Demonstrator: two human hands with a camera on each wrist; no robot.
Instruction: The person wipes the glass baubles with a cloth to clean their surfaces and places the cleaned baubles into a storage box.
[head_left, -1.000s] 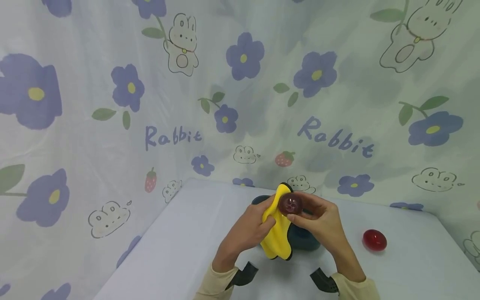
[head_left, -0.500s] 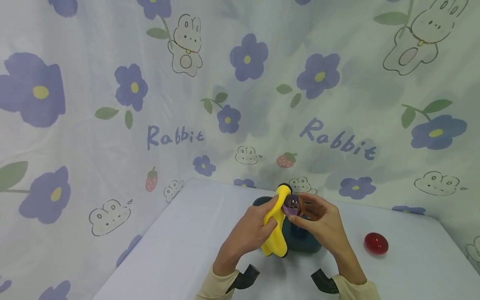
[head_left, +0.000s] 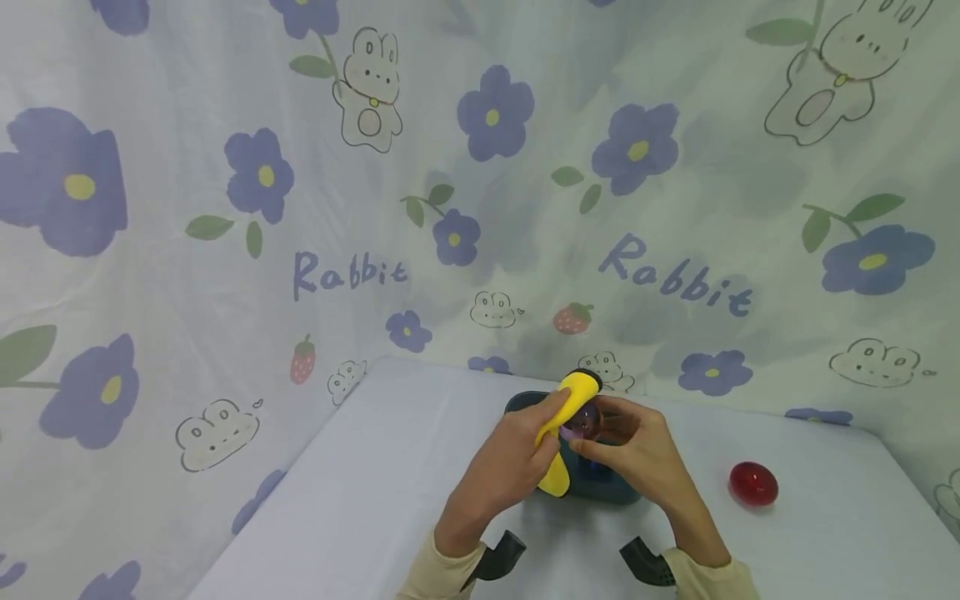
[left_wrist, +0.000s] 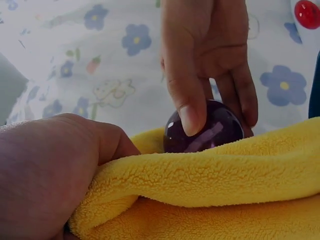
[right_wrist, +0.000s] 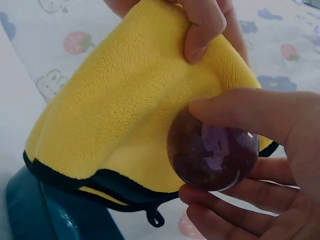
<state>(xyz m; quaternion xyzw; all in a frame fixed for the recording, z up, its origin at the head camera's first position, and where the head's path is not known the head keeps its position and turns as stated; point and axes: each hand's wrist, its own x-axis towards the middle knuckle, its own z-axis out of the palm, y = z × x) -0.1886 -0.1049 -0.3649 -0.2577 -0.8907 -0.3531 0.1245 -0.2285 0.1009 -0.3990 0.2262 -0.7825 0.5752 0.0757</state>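
Note:
My right hand (head_left: 633, 454) pinches a dark purple translucent ball (head_left: 582, 421) (left_wrist: 210, 132) (right_wrist: 214, 150) between thumb and fingers. My left hand (head_left: 510, 462) grips a yellow fleece cloth (head_left: 566, 408) (left_wrist: 210, 190) (right_wrist: 130, 115) with a black edge and presses it against the ball's side. Both hands hover over a dark teal container (head_left: 603, 483) (right_wrist: 45, 210) on the white table (head_left: 360, 492). The cloth hides part of the ball in the head view.
A red ball (head_left: 753, 484) (left_wrist: 307, 13) lies on the table to the right. A flowered "Rabbit" curtain (head_left: 345, 208) closes off the back and left. Two dark wrist-camera mounts (head_left: 501, 557) sit by my sleeves.
The left hand has drawn the cloth up and over the ball, so less cloth hangs below. The ball has turned slightly in my right fingers and is more covered.

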